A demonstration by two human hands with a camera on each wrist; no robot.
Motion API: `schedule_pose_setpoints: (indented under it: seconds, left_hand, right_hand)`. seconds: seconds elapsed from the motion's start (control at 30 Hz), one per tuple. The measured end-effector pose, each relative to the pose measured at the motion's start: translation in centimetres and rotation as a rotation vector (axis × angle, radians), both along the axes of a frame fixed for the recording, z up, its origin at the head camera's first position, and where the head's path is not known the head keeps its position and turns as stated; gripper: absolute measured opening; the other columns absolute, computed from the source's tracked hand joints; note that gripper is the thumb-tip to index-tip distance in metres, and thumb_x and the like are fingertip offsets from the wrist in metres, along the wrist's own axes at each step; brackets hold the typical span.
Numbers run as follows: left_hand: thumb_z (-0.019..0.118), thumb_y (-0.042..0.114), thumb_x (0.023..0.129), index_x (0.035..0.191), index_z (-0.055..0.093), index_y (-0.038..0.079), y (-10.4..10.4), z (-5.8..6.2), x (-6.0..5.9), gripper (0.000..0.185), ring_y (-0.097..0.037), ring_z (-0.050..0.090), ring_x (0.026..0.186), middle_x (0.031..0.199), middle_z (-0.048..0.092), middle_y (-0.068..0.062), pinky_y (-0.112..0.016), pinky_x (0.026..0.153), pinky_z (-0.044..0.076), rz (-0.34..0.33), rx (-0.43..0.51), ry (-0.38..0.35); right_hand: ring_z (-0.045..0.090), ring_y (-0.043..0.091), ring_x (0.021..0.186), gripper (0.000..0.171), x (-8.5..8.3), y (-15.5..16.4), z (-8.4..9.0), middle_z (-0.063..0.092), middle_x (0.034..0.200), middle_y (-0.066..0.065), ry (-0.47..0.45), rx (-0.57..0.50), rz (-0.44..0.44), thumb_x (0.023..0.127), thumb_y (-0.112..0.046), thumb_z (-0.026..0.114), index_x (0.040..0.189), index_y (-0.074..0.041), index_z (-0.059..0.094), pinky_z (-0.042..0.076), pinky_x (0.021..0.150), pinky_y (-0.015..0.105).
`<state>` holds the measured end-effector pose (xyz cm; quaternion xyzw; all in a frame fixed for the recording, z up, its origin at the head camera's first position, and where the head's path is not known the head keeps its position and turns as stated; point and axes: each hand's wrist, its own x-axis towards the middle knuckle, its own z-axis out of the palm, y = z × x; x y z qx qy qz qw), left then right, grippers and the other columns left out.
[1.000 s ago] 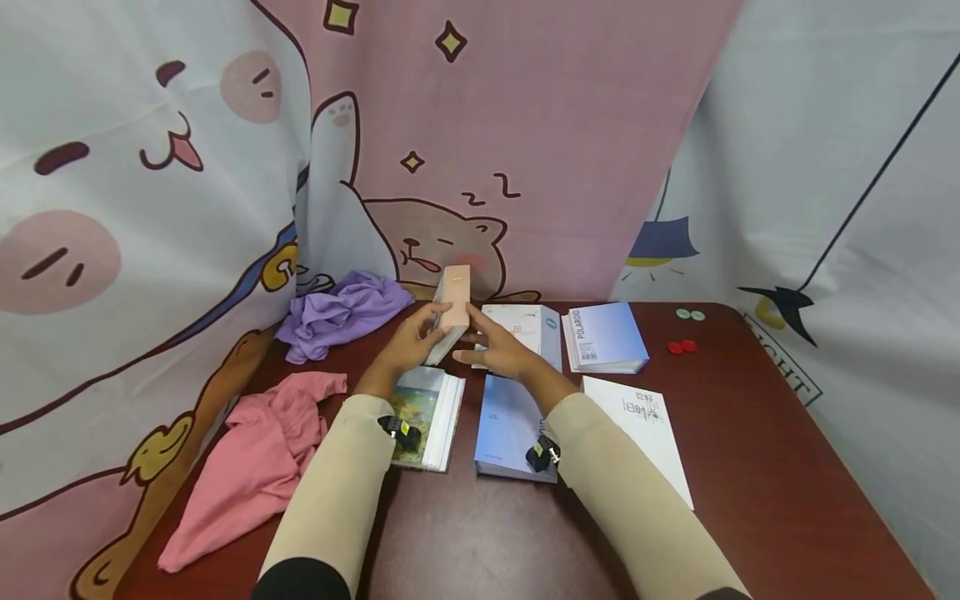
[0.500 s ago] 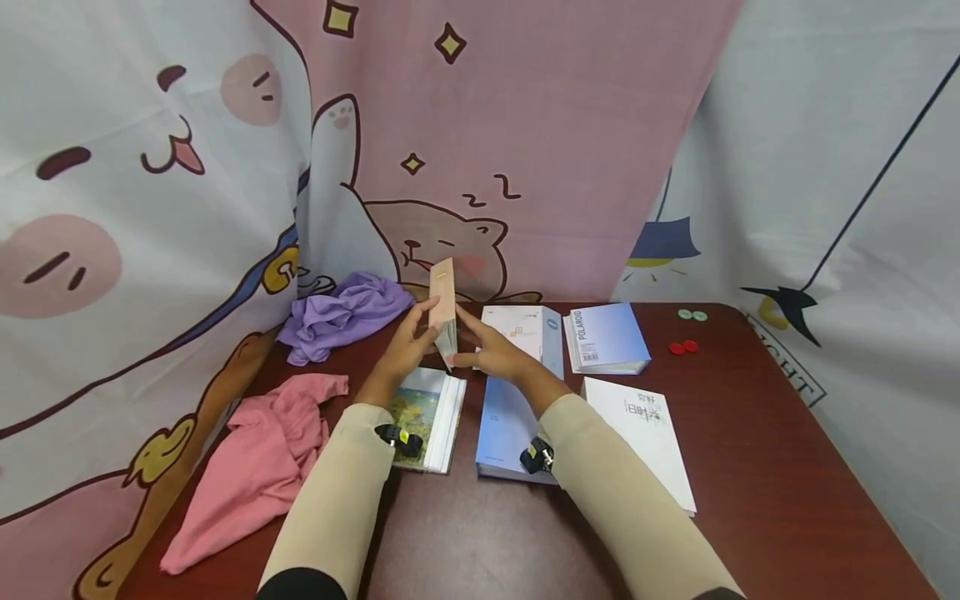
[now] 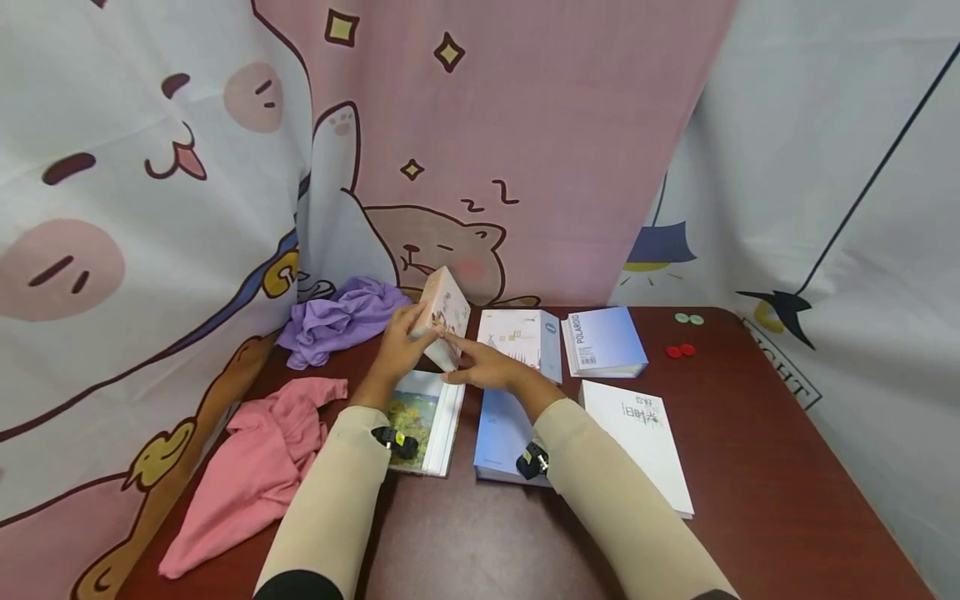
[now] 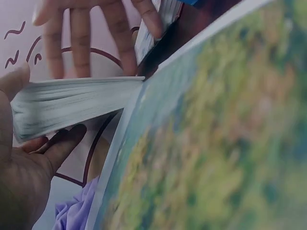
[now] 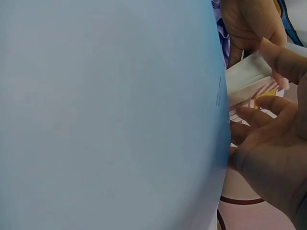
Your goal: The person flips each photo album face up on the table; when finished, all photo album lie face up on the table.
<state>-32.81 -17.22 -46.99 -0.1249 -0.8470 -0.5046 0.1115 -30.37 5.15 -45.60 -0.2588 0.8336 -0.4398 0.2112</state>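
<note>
**Now the small book tips over between our hands**

Starting at the left of the head view, the pink cloth lies crumpled at the table's lower left, and the purple cloth sits bunched above it near the curtain; neither has shifted over the last second. Moving rightward, our left hand curls thumb and fingers round the small pinkish book, just left of centre. A second ago that book stood nearly on end with its narrow spine facing us; half a second ago we saw it edge-on; now it leans over to the left, its illustrated cover turned up and toward the right. In the left wrist view the page block fans out between thumb and fingers, so the grip is on the book's edge rather than flat against a cover.

Just to the right, our right hand reaches in with fingers mostly straight, fingertips touching the book's lower corner; it steadies rather than clasps. It has dropped slightly lower than before.

We judge from the tilt that the book is being turned or laid down, perhaps onto the landscape-cover book directly beneath it.

Further right, the pale blue book, the white book with the blue spine, the Polaroid book and the white booklet lie flat on the table, unchanged. At far right the red and green counters stay put.
</note>
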Motion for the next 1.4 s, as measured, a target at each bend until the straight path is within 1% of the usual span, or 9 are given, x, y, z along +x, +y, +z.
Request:
schedule_pose_setpoints:
  seconds: [0.1, 0.23, 0.4, 0.57, 0.8, 0.87, 1.0, 1.23, 1.4]
  left_hand:
    - [0.076, 0.015, 0.102, 0.16, 0.051, -0.002, -0.3, 0.1, 0.1, 0.065, -0.047, 0.056, 0.142, 0.155, 0.056, -0.032, -0.06, 0.124, 0.042, 0.007, 0.056, -0.025]
    - [0.073, 0.013, 0.104, 0.162, 0.049, 0.0, -0.9, -0.1, 0.0, 0.063, -0.043, 0.062, 0.135, 0.152, 0.061, -0.029, -0.055, 0.119, 0.047, 0.009, 0.092, -0.085]
    - [0.066, 0.009, 0.106, 0.164, 0.044, -0.001, -1.9, -0.7, -0.1, 0.062, -0.043, 0.063, 0.135, 0.155, 0.059, -0.031, -0.052, 0.117, 0.049, 0.002, 0.051, -0.116]
    - [0.063, 0.007, 0.107, 0.166, 0.04, -0.002, -2.7, -1.1, 0.0, 0.063, -0.042, 0.064, 0.131, 0.155, 0.058, -0.032, -0.051, 0.114, 0.051, 0.005, 0.002, -0.164]
    - [0.061, 0.002, 0.104, 0.165, 0.039, -0.004, -3.3, -1.4, -0.2, 0.065, -0.046, 0.047, 0.154, 0.164, 0.047, -0.034, -0.057, 0.131, 0.035, 0.037, -0.153, -0.203]
    - [0.063, 0.004, 0.103, 0.165, 0.04, -0.003, -3.3, -1.4, -0.2, 0.066, -0.047, 0.043, 0.157, 0.166, 0.045, -0.033, -0.058, 0.132, 0.033, 0.046, -0.195, -0.237]
    - [0.071, 0.014, 0.101, 0.163, 0.045, -0.002, -3.2, -1.4, -0.2, 0.069, -0.048, 0.044, 0.155, 0.165, 0.048, -0.031, -0.059, 0.13, 0.036, 0.075, -0.266, -0.28]
    - [0.076, 0.019, 0.096, 0.156, 0.049, -0.012, -2.2, -0.2, 0.0, 0.073, -0.051, 0.048, 0.151, 0.157, 0.053, -0.036, -0.058, 0.129, 0.038, 0.079, -0.41, -0.199]
    - [0.077, 0.023, 0.097, 0.157, 0.048, -0.01, -0.5, 0.9, 0.5, 0.074, -0.053, 0.047, 0.15, 0.161, 0.048, -0.036, -0.059, 0.128, 0.04, 0.082, -0.502, -0.178]
  right_hand:
    - [0.034, 0.043, 0.164, 0.091, 0.0, -0.1, -0.2, 0.015, 0.185, 0.01, -0.016, -0.003, 0.02, 0.107, -0.035, 0.07, 0.178, -0.023, 0.014, 0.03, 0.134, 0.06]
    - [0.036, 0.043, 0.163, 0.091, 0.1, -0.3, -0.4, 0.015, 0.185, 0.014, -0.03, 0.002, 0.021, 0.107, -0.033, 0.069, 0.177, -0.015, 0.014, 0.03, 0.134, 0.057]
    - [0.04, 0.044, 0.161, 0.082, 0.1, -0.3, -0.7, 0.029, 0.18, 0.018, -0.002, 0.029, -0.024, 0.109, -0.032, 0.067, 0.175, -0.01, 0.023, 0.035, 0.132, 0.058]
    - [0.046, 0.042, 0.158, 0.077, 0.2, -0.1, -0.9, 0.04, 0.175, 0.019, 0.019, 0.059, -0.061, 0.109, -0.035, 0.067, 0.173, -0.011, 0.031, 0.041, 0.129, 0.056]
    - [0.045, 0.04, 0.16, 0.072, 0.1, 0.0, -1.1, 0.044, 0.172, 0.022, 0.028, 0.057, -0.05, 0.11, -0.033, 0.066, 0.17, -0.005, 0.037, 0.041, 0.129, 0.055]
    - [0.045, 0.04, 0.159, 0.071, 0.1, 0.0, -1.1, 0.045, 0.171, 0.022, 0.035, 0.072, -0.052, 0.11, -0.034, 0.066, 0.169, -0.005, 0.039, 0.041, 0.129, 0.055]
    - [0.046, 0.041, 0.158, 0.071, 0.1, 0.0, -1.1, 0.047, 0.17, 0.022, 0.048, 0.085, -0.051, 0.109, -0.035, 0.066, 0.168, -0.005, 0.04, 0.042, 0.128, 0.056]
    - [0.047, 0.04, 0.158, 0.072, -0.4, 1.2, -0.2, 0.043, 0.174, 0.017, 0.044, 0.06, -0.076, 0.11, -0.035, 0.066, 0.168, -0.002, 0.04, 0.043, 0.128, 0.053]
    - [0.046, 0.04, 0.159, 0.07, -1.0, 3.0, 0.6, 0.045, 0.172, 0.02, 0.042, 0.064, -0.138, 0.11, -0.034, 0.066, 0.167, -0.002, 0.042, 0.045, 0.127, 0.053]
